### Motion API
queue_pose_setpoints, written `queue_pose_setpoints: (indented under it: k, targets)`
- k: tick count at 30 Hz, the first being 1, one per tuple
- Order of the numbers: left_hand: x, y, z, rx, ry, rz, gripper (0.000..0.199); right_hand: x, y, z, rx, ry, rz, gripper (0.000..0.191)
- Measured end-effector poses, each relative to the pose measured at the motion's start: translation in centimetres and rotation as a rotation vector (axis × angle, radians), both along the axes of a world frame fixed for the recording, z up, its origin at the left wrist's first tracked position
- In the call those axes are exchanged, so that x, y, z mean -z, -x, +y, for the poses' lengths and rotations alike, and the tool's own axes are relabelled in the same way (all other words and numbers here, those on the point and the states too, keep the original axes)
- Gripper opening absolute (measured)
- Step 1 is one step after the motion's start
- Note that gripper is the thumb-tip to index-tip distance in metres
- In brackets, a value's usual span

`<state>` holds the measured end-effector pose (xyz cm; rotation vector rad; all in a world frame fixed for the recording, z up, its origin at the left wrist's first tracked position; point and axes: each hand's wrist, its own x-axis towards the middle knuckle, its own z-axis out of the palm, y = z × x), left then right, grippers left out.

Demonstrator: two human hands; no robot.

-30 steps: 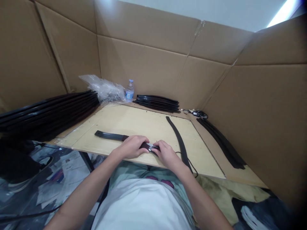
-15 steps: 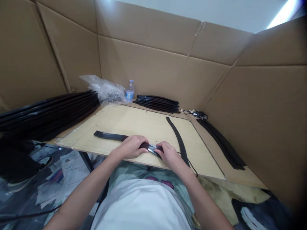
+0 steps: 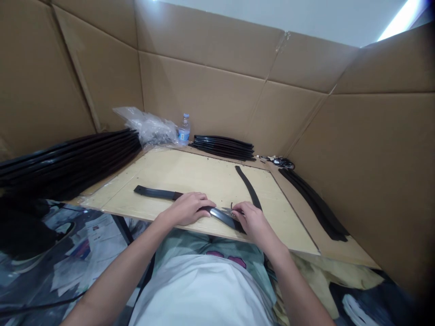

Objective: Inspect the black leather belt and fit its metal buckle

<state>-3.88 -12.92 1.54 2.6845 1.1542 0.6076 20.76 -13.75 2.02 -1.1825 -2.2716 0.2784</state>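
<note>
A long dark strip (image 3: 154,193) with a shiny section lies along the front edge of the pale board. My left hand (image 3: 190,208) is closed around its middle, just left of the shiny part. Over the strip's right part, my right hand (image 3: 250,220) pinches a small object whose shape is mostly hidden; a thin dark piece and a greyish tip stick out beside the fingers. A second black curved strip (image 3: 248,184) lies on the board behind my right hand, its near end hidden.
Stacked dark strips (image 3: 68,158) lie at left, more (image 3: 222,147) at the back, beside a bottle (image 3: 184,129) and clear plastic (image 3: 152,128). Black strips (image 3: 312,203) lie along the right side of the board (image 3: 190,167). Cardboard walls (image 3: 204,90) surround the table. A person's shoe (image 3: 30,260) shows lower left.
My right hand has moved right along the strip with the small object, uncovering more of the shiny section. My left hand has stayed nearly in place.
</note>
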Motion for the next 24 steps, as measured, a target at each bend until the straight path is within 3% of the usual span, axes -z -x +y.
queue_pose_setpoints:
  k: [5,15,20,24]
  targets:
    - [0.0,0.0,0.0,0.000,0.000,-0.005,0.033,-0.1,-1.0,0.4,0.046,0.011,0.000,0.014]
    - [-0.1,0.0,-0.1,-0.008,-0.008,0.030,0.032,0.9,-6.2,3.3,0.426,0.003,-0.082,0.015]
    - [-0.2,-0.1,-0.3,-0.016,-0.016,0.015,0.030,1.6,-6.5,4.1,0.544,0.046,-0.034,0.009]
    - [-0.3,-0.1,-0.5,-0.036,-0.017,-0.025,0.028,1.6,-6.5,3.9,0.562,0.051,-0.010,0.011]
